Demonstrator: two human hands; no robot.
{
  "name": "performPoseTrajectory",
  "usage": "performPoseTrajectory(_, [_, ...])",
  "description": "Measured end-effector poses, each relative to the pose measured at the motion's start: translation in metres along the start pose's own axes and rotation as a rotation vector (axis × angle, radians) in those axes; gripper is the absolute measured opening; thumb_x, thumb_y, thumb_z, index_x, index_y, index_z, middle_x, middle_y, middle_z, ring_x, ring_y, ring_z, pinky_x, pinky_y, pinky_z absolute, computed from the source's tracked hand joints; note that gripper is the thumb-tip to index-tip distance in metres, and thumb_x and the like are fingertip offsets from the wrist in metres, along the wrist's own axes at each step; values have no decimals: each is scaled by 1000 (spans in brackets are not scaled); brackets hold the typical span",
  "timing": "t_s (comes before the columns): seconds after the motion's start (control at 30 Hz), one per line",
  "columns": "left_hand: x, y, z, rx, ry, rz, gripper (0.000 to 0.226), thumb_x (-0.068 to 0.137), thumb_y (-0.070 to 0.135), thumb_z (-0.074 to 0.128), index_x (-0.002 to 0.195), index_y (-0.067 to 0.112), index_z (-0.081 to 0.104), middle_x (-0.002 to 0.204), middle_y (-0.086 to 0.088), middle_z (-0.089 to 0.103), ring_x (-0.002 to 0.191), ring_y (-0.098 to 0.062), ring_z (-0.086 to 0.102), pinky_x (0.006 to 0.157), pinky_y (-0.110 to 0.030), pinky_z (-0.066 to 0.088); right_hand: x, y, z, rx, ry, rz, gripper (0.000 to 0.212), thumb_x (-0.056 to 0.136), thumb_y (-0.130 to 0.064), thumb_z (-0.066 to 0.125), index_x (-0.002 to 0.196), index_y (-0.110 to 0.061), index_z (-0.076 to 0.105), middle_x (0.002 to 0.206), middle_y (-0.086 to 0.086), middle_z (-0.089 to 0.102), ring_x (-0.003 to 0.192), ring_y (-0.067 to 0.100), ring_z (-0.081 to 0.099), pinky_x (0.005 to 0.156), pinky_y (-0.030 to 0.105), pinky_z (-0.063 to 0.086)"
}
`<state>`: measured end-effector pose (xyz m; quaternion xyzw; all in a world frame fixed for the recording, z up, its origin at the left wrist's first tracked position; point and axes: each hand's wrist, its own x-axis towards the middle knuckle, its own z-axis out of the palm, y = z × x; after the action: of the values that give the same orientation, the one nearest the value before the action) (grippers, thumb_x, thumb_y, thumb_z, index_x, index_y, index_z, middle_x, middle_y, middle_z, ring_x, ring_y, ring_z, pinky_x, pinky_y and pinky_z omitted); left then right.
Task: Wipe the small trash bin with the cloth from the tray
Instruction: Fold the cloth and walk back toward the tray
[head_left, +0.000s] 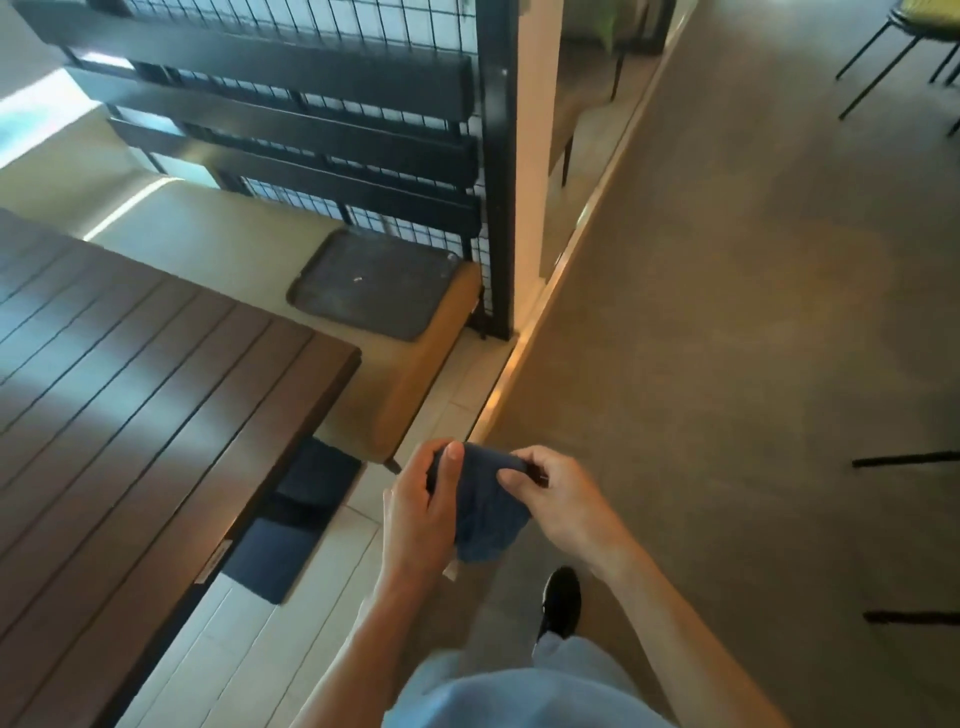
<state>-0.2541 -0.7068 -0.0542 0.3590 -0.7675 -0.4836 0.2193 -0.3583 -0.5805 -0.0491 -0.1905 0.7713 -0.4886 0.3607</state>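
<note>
A dark blue cloth (485, 512) hangs bunched between my two hands, low in the middle of the view. My left hand (423, 512) grips its left side with the thumb on top. My right hand (558, 499) pinches its upper right edge. A dark grey tray (374, 283) lies bare on the tan bench seat (410, 384) ahead of me, beside the black grid partition. No trash bin is in view.
A dark slatted wooden table (145, 405) fills the left. The black grid partition (363, 130) and a white post (535, 156) stand behind the bench. Grey floor (727, 338) spreads right, with black chair legs (906, 460) at the right edge. My black shoe (561, 603) is below my hands.
</note>
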Motion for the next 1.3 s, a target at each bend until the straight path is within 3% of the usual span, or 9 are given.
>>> performPoseTrajectory(0.17, [55,34,36,-14,52,2,11,99,45,46,103,45,57,97,24,65,96,5,64,80,-15,54,71,-19,-51,8,-91,4,9,100,-35,63,105,-29,67,102,-6,71,98,9,67,81,25,54])
performPoseTrajectory(0.37, [129,35,76,-39,118,-105,17,103,37,49,112,29,62,101,19,66,98,2,63,86,-24,56,159,-34,-89,-38,-184,-3,22,99,-39,63,116,-26,64,108,-7,69,105,10,65,80,22,51])
performPoseTrajectory(0.57, [213,30,102,-48,219,-90,13,104,35,48,107,33,61,95,19,66,93,-2,65,76,-21,56,258,-54,-105,-108,-253,-86,15,99,-39,63,110,-29,63,105,-10,68,101,6,64,74,19,48])
performPoseTrajectory(0.67, [255,24,108,-48,256,-126,12,105,34,50,105,33,62,93,18,66,91,-4,66,74,-24,57,305,-72,-109,-117,-301,-88,14,100,-35,62,112,-27,62,107,-11,68,103,4,65,76,16,53])
performPoseTrajectory(0.9, [339,21,115,-19,346,-173,16,106,38,51,103,29,64,91,13,68,84,-5,66,68,-32,57,407,-107,-111,-222,-387,-166,16,101,-29,62,114,-21,61,105,-10,66,99,2,62,71,8,47])
performPoseTrajectory(1.13, [400,11,122,73,449,-243,19,106,40,48,104,26,62,90,12,67,83,-5,64,71,-39,57,498,-125,-105,-300,-528,-224,17,101,-32,61,114,-21,60,106,-10,65,100,5,62,75,19,49])
performPoseTrajectory(1.3, [439,4,133,146,519,-316,25,107,43,44,101,25,60,87,10,65,80,-6,62,70,-39,54,559,-132,-97,-299,-653,-248,11,100,-27,63,111,-25,61,103,-14,65,97,2,63,75,13,50])
